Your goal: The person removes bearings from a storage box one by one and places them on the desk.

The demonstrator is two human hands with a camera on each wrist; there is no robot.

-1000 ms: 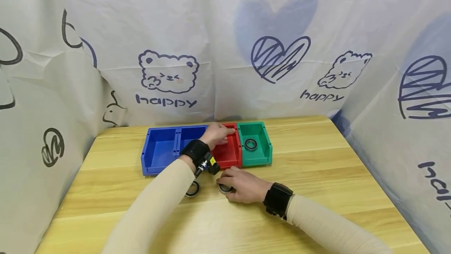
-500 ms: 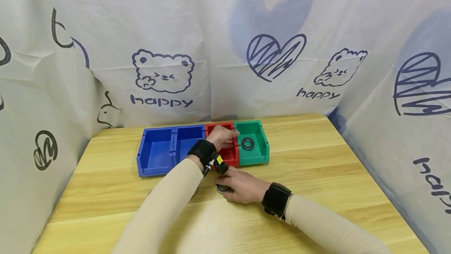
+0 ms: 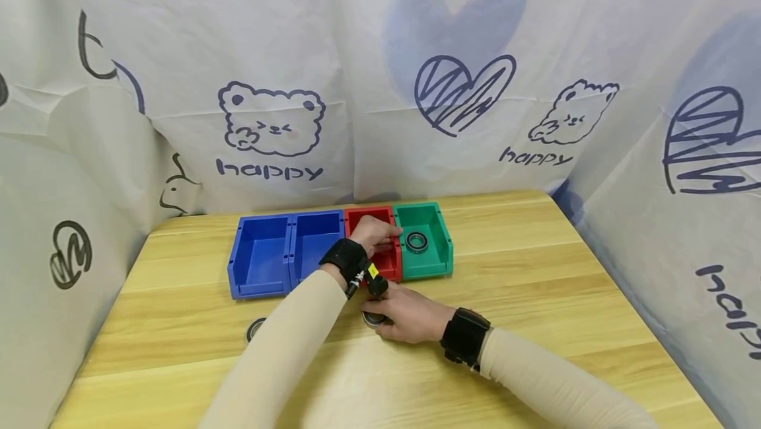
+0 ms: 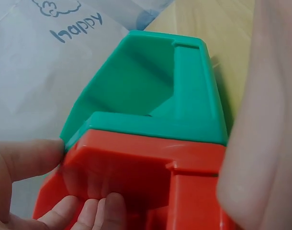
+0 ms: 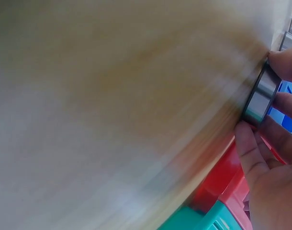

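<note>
In the head view my left hand [image 3: 374, 235] reaches over the red bin [image 3: 388, 265]. Its thumb touches the rim where the red bin meets the green bin [image 4: 198, 91], while the other fingers extend inside the red bin, as the left wrist view shows. My right hand [image 3: 416, 313] grips a ring-shaped ball bearing [image 5: 262, 96] by its outer edge, low at the table in front of the bins. A second bearing [image 3: 417, 250] lies flat in the green bin. The deeper part of the red bin is hidden by my left hand.
Two blue bins [image 3: 261, 257] stand left of the red one, all in a row near the table's back edge. Another bearing [image 3: 252, 330] lies on the wooden table [image 3: 535, 323], partly covered by my left sleeve. A printed cloth [image 3: 368, 72] hangs behind.
My left hand has shifted right, onto the wall between the red and green bins. The left sleeve now uncovers one bearing and covers another. My right hand stays on its bearing.
</note>
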